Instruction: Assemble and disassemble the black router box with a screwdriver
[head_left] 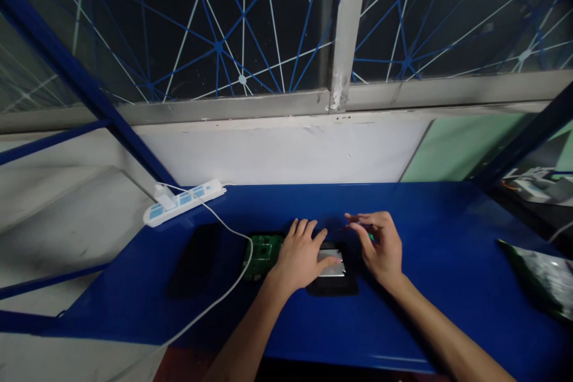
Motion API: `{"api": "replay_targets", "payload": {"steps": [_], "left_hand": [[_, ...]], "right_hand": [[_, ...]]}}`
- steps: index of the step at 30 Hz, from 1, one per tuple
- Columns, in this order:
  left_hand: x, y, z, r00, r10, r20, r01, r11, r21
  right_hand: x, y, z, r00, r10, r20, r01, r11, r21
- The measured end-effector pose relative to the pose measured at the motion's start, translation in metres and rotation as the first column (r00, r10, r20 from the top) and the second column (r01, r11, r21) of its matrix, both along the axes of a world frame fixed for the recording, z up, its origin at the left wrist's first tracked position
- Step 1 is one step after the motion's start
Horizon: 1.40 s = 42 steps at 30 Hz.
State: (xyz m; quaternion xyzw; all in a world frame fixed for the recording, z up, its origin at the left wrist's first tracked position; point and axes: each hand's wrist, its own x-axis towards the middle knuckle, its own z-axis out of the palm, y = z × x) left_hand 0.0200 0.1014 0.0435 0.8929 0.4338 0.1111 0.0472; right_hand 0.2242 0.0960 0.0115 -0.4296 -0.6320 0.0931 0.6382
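My left hand (301,253) lies flat with its fingers spread, resting on a silver metal device (333,264) that sits in a black tray on the blue table (447,262). A green circuit board (262,252) lies just left of that hand. My right hand (380,245) hovers to the right of the device, its thumb and fingers pinched on a thin tool with a reddish shaft and a green handle (358,229). The tool's tip points left above the device.
A white power strip (183,202) with a plug lies at the table's back left, and its white cable (224,292) runs forward past the circuit board. A black mat (197,259) lies left. A shiny dark bag (544,274) sits at the right edge. Window wall behind.
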Motion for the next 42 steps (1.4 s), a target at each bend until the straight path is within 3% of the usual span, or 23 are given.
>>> {"api": "replay_targets", "payload": {"steps": [11,18,23,30,37,42], "left_hand": [[0.004,-0.002,-0.002,0.989,-0.100,0.105,0.099,0.995,0.011],[0.003,0.003,-0.012,0.998,-0.003,0.059,0.001,0.999,0.034],[-0.001,0.002,-0.008,0.996,-0.002,0.093,0.004,1.000,-0.016],[-0.017,-0.010,-0.002,0.989,-0.017,0.144,0.024,0.999,-0.046],[-0.028,-0.027,-0.007,0.989,-0.041,0.140,0.060,0.989,-0.138],[-0.029,-0.031,-0.016,0.994,-0.051,0.098,0.063,0.990,-0.129]], "right_hand": [[-0.001,0.000,0.003,1.000,-0.019,0.009,0.019,1.000,0.011],[-0.001,0.000,0.003,0.999,-0.022,0.031,0.022,1.000,0.005],[-0.001,0.001,0.000,1.000,-0.017,0.025,0.017,1.000,-0.013],[0.001,-0.001,-0.001,0.997,-0.025,0.077,0.027,0.999,-0.018],[-0.001,-0.008,-0.003,0.996,0.054,0.077,-0.053,0.998,-0.015],[-0.011,-0.011,0.001,0.993,0.080,0.087,-0.082,0.997,0.015]]}}
